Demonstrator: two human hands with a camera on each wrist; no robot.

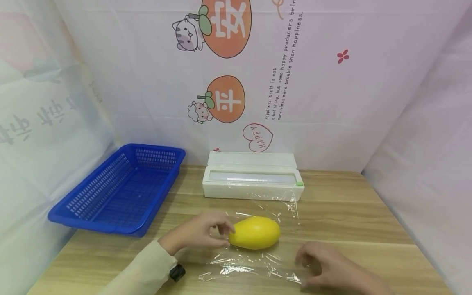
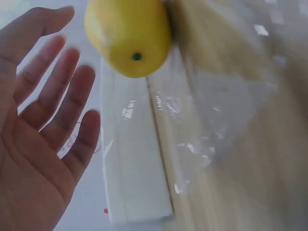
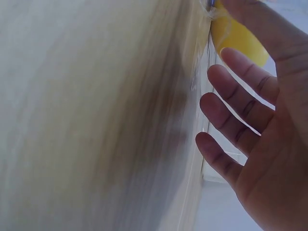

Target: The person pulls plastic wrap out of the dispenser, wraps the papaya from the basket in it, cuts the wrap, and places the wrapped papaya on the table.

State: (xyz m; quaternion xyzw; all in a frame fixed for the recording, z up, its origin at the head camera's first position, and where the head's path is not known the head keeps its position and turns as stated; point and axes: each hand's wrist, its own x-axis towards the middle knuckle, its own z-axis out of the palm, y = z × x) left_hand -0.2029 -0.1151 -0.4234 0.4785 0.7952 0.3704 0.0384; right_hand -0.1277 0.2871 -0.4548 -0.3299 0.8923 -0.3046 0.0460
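Note:
A smooth yellow fruit (image 1: 257, 232), mango-like in shape, lies on its side on a sheet of clear plastic wrap (image 1: 236, 268) spread over the table. A small green spot marks one end of the fruit (image 2: 130, 38) in the left wrist view. Beside the fruit's left end is my left hand (image 1: 203, 231), its fingers loosely bent and spread; in the wrist view a gap shows between them and the fruit. My right hand (image 1: 332, 264) hovers at the right edge of the wrap, fingers relaxed, apart from the fruit. It holds nothing visible in the right wrist view.
Behind the fruit stands a white cling film box (image 1: 252, 192) with its lid raised and a roll inside; film runs from it toward the fruit. A blue plastic basket (image 1: 155, 205) sits at the left. Printed white cloth (image 1: 317, 90) walls the back and sides.

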